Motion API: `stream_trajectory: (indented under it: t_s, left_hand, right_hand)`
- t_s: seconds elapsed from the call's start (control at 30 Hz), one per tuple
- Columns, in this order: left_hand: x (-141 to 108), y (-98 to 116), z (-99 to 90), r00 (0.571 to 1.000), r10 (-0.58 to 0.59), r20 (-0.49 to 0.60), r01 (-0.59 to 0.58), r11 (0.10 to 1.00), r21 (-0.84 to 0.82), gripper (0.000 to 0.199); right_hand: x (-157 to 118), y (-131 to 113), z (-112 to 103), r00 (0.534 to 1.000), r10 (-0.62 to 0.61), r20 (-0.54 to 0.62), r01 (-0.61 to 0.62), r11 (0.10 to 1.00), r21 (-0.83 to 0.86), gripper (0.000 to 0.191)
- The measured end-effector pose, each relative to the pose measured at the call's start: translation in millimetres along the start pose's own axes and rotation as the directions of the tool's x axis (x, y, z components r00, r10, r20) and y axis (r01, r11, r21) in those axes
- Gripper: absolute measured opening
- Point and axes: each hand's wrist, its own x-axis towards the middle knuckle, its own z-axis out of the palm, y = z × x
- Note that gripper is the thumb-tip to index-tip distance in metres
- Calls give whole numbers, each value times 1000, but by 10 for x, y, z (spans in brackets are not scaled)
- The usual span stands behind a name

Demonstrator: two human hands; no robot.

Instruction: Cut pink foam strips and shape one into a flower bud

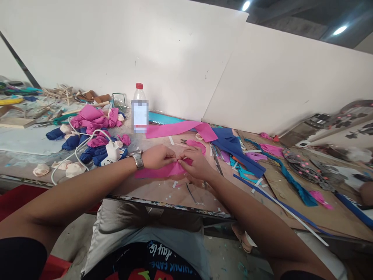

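Observation:
A pink fabric strip [163, 170] lies low over the table in front of me, gathered at its middle between my hands. My left hand [159, 156], with a metal watch on the wrist, pinches the gathered part from the left. From the right, my right hand [196, 161] pinches the same spot, its fingertips almost touching those of the left. Part of the strip curves up behind my right hand. Just beyond, a longer pink strip [177, 128] lies flat, near a pair of scissors [183, 141] partly hidden by my hand.
A red-capped bottle [140, 93] stands at the back. Pink, blue and cream fabric rolls [93, 120] and a white cable with a plug [113, 149] lie left. Blue cloth [230, 144], a teal braid [287, 177] and a long white strip [291, 214] lie right.

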Motion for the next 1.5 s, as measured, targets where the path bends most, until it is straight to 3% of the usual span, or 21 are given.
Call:
stream_trajectory:
  t_s: [0.43,0.77,1.1,1.5]
  left_hand:
    - [-14,14,5,999,-37,15,37,999,-23,38]
    - [-29,46,-16,999,-43,1,43,997,59,19]
    - [-29,108,-23,997,-73,-9,74,987,145,18]
    - [-29,55,-23,1000,-17,-19,18,999,51,24]
  right_hand:
    - [0,-38,-13,999,34,14,-34,999,0,13]
    - [2,-32,14,999,-1,42,1,1000,-2,10]
    - [-1,-66,17,999,3,47,-3,1000,8,12]
    - [-9,-36,27,999,-1,36,1,1000,-6,11]
